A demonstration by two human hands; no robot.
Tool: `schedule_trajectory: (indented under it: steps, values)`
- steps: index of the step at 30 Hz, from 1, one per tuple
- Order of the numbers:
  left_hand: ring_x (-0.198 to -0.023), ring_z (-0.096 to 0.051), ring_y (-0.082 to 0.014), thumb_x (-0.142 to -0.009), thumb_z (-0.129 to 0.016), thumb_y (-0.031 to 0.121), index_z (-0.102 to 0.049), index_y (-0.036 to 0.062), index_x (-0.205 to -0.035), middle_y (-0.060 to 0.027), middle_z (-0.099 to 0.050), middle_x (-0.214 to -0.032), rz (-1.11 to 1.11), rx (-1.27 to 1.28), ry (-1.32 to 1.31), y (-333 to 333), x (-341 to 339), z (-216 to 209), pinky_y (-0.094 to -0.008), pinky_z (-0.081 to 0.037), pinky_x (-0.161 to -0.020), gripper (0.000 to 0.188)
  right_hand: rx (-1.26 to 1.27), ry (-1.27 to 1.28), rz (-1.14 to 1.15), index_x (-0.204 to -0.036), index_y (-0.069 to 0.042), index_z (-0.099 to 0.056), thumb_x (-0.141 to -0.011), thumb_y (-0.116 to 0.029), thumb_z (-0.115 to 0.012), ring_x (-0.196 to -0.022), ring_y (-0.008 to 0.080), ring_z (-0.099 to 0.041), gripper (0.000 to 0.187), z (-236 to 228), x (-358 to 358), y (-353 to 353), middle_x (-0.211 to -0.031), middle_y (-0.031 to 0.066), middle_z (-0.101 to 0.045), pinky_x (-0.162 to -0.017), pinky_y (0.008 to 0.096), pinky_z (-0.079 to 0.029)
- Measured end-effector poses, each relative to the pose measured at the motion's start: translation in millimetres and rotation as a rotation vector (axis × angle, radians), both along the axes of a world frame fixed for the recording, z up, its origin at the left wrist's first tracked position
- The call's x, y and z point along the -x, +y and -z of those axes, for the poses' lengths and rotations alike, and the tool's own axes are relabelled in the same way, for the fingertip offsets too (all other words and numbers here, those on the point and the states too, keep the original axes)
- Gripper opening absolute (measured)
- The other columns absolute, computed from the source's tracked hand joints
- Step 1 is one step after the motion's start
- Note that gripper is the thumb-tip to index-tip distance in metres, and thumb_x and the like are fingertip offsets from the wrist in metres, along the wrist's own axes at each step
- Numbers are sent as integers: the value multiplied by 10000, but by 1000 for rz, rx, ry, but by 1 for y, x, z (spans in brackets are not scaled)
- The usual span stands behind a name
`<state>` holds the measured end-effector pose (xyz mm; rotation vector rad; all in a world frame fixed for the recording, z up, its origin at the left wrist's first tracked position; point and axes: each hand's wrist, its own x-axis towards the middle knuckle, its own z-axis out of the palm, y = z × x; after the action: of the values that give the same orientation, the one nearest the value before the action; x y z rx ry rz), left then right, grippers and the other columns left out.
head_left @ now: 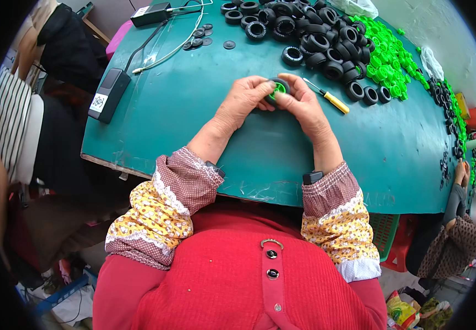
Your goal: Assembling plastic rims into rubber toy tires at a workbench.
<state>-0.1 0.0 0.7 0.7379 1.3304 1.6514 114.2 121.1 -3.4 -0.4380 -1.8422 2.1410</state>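
Both my hands meet over the green table (194,121) and grip one small toy wheel (277,88), a black tyre with a green hub. My left hand (246,99) holds its left side with the thumb on top. On the wheel's right side my right hand (303,102) presses with its fingers. Just right of my right hand lies a small screwdriver (329,98) with a yellow handle.
A heap of black tyres (309,33) lies at the table's far side, green hubs (386,63) to its right. Black discs (205,34), a white cable (174,47) and two black boxes (108,93) lie at left. Other people sit at left and lower right.
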Motion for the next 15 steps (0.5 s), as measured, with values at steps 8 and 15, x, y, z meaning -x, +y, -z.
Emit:
schedule_trajectory:
  steps: [8,15]
  values:
    - [-581,-551,-80,-859,-517,254,-574,18,-917,-42,-598,-729,-133,-6,-268,1,1,-1,-176,-452,-539,250,-414,-7,140,-1142,-18,-466,-649,-251,-737,-911,161,-549,609,-7,5,-18,-997,104,-563,-793,277,-450]
    - [-610,-602,-117,-863,-505,245,-552,-1,-915,-66,-607,-723,-94,-47,-310,-3,5,0,-197,-481,-551,256,-289,-3,189,-1095,-2,-487,-672,-225,-720,-902,149,-546,532,-3,5,-13,-967,85,-563,-784,263,-455]
